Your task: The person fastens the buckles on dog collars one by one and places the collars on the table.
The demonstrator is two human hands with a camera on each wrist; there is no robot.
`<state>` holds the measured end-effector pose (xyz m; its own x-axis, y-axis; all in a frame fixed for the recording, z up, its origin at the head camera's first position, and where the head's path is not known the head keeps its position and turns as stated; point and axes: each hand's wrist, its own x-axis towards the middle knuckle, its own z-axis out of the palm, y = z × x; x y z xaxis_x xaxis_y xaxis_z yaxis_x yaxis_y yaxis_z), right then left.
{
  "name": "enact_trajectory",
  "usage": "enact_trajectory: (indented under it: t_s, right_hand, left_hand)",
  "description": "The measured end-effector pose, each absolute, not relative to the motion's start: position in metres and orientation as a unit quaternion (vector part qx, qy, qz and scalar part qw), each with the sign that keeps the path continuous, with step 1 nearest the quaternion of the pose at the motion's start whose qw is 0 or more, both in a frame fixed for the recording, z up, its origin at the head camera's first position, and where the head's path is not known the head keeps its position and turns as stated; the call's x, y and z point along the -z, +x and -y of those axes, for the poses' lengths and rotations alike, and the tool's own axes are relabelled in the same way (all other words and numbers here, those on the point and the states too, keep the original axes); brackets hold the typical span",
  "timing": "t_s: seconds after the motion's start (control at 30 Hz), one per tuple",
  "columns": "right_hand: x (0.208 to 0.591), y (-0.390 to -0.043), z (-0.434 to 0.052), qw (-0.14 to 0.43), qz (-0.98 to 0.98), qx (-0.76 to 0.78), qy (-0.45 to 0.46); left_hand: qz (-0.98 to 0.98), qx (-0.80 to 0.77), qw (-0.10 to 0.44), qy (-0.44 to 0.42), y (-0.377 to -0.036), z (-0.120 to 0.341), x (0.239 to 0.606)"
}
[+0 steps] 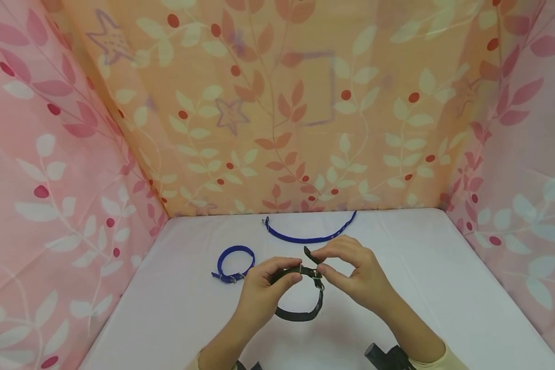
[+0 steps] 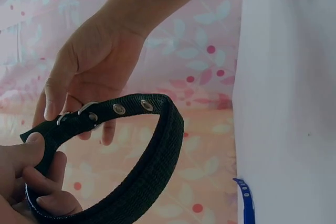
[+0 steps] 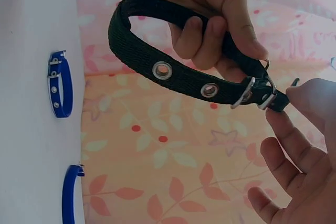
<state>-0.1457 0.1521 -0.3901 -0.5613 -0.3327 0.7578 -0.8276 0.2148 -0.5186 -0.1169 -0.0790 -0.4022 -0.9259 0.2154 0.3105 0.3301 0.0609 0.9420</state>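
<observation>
A dark green, nearly black collar [image 1: 297, 316] with metal eyelets and a metal buckle [image 3: 257, 93] is held up in a closed loop between both hands. My left hand [image 1: 264, 289] pinches the band beside the buckle between thumb and fingers. With thumb and forefinger, my right hand [image 1: 362, 273] pinches the strap's free tip [image 1: 311, 255], which sticks out past the buckle; its other fingers spread apart in the right wrist view. In the left wrist view, eyelets [image 2: 119, 109] run along the band near the buckle.
On the white table [image 1: 176, 318], a blue collar [image 1: 237, 248] lies buckled in a ring left of the hands. Another blue collar [image 1: 300, 240] lies unfastened in a curve near the back edge. Patterned cloth walls [image 1: 268, 103] enclose the back and sides.
</observation>
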Motion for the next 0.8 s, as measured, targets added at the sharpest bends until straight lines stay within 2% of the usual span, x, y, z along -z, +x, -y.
enact_trajectory:
  t_s: [0.5,0.8]
  right_hand:
    - [0.3880,-0.1448,-0.1590,0.240,0.770,-0.442,0.393]
    - [0.3860,-0.1471,-0.1584,0.256,0.751,-0.416,0.444]
  left_hand:
    - [0.720,0.661,0.083,-0.196,-0.1166,0.0758,0.4084]
    - [0.707,0.663,0.115,-0.218,-0.1148,0.0730,0.4105]
